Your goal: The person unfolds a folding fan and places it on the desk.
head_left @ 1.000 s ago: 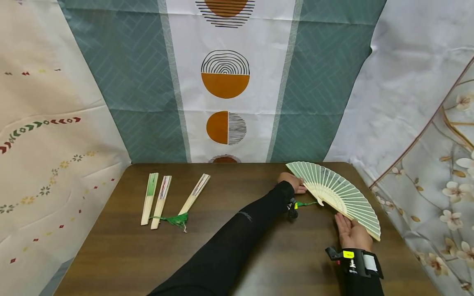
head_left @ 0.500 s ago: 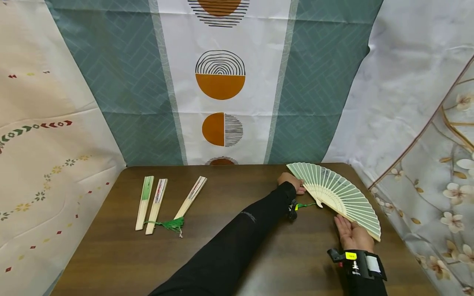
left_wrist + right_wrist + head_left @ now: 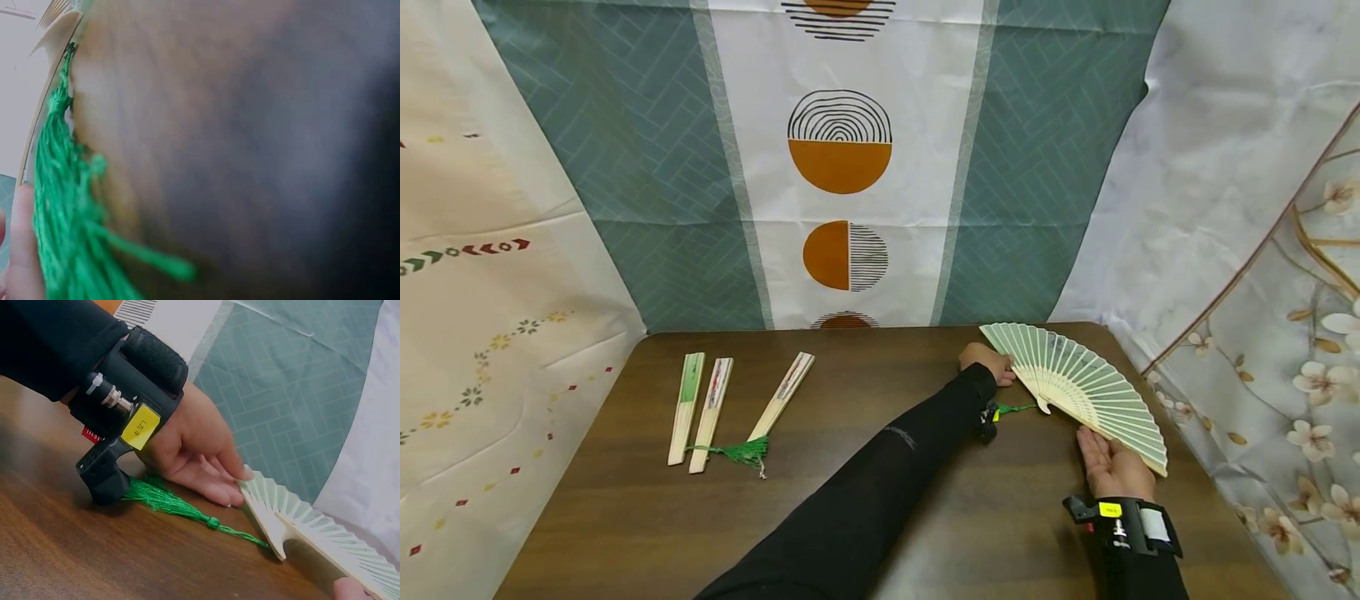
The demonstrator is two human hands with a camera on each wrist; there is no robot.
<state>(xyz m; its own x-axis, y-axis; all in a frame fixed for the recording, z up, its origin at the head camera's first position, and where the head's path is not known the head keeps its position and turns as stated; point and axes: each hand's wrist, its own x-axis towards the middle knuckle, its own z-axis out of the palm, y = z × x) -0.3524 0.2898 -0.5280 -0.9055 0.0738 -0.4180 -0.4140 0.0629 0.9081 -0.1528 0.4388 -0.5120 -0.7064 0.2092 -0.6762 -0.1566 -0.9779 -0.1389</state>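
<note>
A spread pale green folding fan (image 3: pixel 1082 379) with cream ribs is at the table's right side, its pivot end toward me. My left hand (image 3: pixel 984 360) holds its left outer rib; in the right wrist view the left fingertips (image 3: pixel 237 478) meet at that edge. My right hand (image 3: pixel 1116 471), palm up with fingers fairly straight, holds the near outer rib by its edge. Part of its thumb is hidden by the fan. A green tassel (image 3: pixel 172 500) hangs from the pivot, lying below my left wrist; it fills much of the left wrist view (image 3: pixel 62 200).
On the left of the brown table (image 3: pixel 865 517) lie three folded fans: one green (image 3: pixel 687 408), a middle one (image 3: pixel 711 415), and a slanted one (image 3: pixel 782 393). A green tassel (image 3: pixel 745 452) lies between the last two. Patterned cloths (image 3: pixel 842 167) hang behind the table.
The head view has shifted slightly, so the folded fans appear farther left. Both hands and the spread fan keep nearly the same pose.
</note>
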